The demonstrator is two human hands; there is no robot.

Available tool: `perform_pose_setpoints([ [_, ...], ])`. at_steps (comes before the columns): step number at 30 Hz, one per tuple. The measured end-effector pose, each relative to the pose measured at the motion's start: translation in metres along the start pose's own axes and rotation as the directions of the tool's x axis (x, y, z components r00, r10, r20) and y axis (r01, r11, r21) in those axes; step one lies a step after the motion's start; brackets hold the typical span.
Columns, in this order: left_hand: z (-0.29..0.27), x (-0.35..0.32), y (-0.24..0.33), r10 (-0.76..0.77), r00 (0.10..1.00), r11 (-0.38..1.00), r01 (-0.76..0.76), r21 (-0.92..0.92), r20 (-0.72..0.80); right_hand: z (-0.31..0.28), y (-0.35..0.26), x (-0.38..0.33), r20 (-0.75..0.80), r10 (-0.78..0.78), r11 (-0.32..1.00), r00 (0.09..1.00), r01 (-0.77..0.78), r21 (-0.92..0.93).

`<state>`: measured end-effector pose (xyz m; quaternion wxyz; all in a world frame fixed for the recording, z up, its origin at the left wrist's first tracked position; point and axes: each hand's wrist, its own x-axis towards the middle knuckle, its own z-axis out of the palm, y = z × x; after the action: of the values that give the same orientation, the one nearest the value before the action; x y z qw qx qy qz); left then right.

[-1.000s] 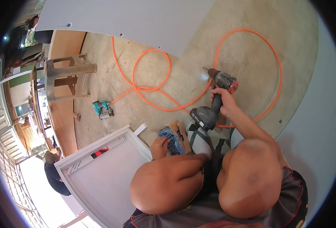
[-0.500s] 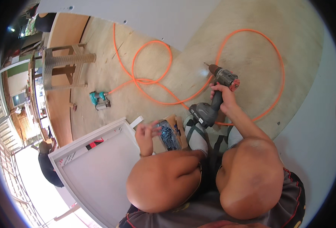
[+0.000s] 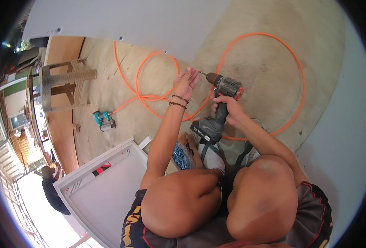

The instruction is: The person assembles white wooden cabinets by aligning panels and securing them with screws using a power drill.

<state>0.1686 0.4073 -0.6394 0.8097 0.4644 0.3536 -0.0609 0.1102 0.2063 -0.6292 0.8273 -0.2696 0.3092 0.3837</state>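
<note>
My right hand (image 3: 229,108) is wrapped round the grip of a black and grey cordless drill (image 3: 229,87), whose bit points left. At the bit's tip, my left hand (image 3: 185,84) pinches what looks like a small, thin screw (image 3: 185,70), partly hidden by the fingers. Just beyond both hands is a large pale grey panel (image 3: 121,20) with several holes near its edge. Below my left forearm, blue-grey screws (image 3: 181,158) lie in a clear bag in an open cardboard box (image 3: 194,151), beside my foot.
An orange air hose (image 3: 303,82) loops over the concrete floor to a teal nail gun (image 3: 104,120). A woven-look stool (image 3: 67,78) stands at far left. A white shallow frame (image 3: 104,198) lies at my left. Another person (image 3: 52,190) is beyond it.
My left hand has risen from beside the screw box to the drill bit's tip, and its fingers have closed. The drill has moved slightly left in my right hand.
</note>
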Motion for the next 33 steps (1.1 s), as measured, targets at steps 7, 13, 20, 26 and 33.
perform_pose_setpoints([
  [7, 0.001, 0.019, -0.018, -0.001, 0.994, 1.0, 0.0, 0.011, 0.11, 0.007, -0.002, 0.004, -0.058, -0.062, 0.998, 0.996, 0.06, -0.029],
  [13, 0.006, 0.022, -0.017, 0.001, 0.995, 0.999, -0.007, 0.052, 0.099, 0.007, -0.004, 0.011, -0.022, -0.011, 0.998, 1.0, 0.01, -0.054],
  [20, 0.015, 0.022, -0.01, -0.099, 0.972, 0.991, 0.077, 0.108, 0.211, 0.008, -0.002, 0.021, 0.008, -0.026, 0.999, 1.0, 0.025, 0.035],
  [26, 0.014, 0.026, -0.006, -0.092, 0.98, 0.979, 0.056, 0.194, 0.179, 0.022, -0.001, 0.024, 0.013, -0.028, 0.991, 1.0, 0.026, 0.135],
  [33, 0.015, 0.027, -0.004, -0.08, 0.982, 0.985, 0.051, 0.167, 0.17, 0.023, 0.0, 0.026, 0.016, -0.013, 0.988, 1.0, 0.01, 0.153],
])
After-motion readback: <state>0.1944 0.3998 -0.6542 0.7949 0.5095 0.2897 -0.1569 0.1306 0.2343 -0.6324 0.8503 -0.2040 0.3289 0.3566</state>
